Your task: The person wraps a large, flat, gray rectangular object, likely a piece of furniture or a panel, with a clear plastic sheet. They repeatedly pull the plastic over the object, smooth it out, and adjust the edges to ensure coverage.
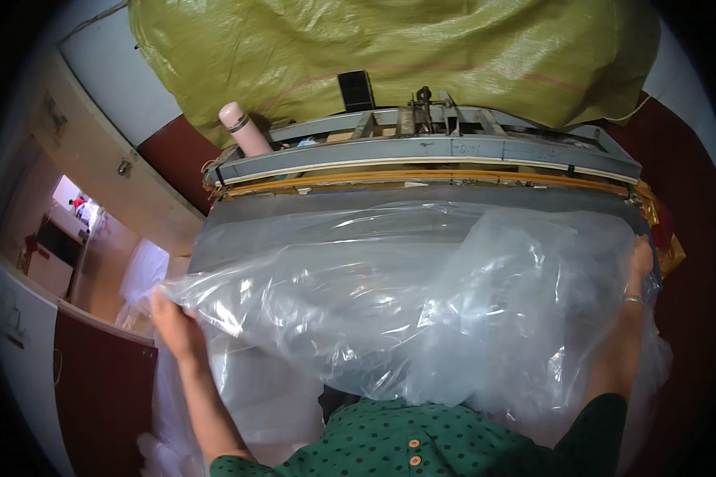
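A wide sheet of clear plastic film (358,294) spreads over a grey work surface (239,215) and hangs down over its near edge toward my body. At the film's left edge my left hand (173,322) is closed, pinching a gathered corner. Far over on the right, my right hand (641,258) is at the film's other side, by the right end of the work surface. Its fingers are closed around the film edge, partly hidden. Between the two hands the film lies wrinkled and shiny, bunched more on the right.
Behind the work surface runs a grey metal frame (429,149) of a machine, with orange strips (422,176) along it. A pink bottle (244,131) and a black phone-like slab (356,91) stand there. A large yellow-green woven sack (398,48) fills the back. An open door (119,151) is at left.
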Available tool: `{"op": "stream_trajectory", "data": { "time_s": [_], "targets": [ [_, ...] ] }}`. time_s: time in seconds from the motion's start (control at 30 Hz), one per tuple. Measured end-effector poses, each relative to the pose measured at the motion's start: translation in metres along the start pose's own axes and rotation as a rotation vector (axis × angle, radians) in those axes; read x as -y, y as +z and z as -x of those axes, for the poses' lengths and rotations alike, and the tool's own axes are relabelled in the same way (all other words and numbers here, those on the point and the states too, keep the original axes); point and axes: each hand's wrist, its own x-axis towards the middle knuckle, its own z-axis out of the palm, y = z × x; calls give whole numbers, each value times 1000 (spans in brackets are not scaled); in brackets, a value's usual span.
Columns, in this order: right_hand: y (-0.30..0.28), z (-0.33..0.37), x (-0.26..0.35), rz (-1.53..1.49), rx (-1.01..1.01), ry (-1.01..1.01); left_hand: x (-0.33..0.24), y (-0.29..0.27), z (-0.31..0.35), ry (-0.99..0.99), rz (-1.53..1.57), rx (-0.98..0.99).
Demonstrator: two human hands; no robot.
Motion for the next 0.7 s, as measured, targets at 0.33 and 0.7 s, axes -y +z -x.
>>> {"op": "stream_trajectory", "data": {
  "time_s": [0.33,0.7],
  "targets": [
    [12,-1,23,10,67,2,109,26,144,-886,480,-176],
    [10,2,26,16,99,-19,-29,-115,-181,584,-1102,-534]
  ]
}}
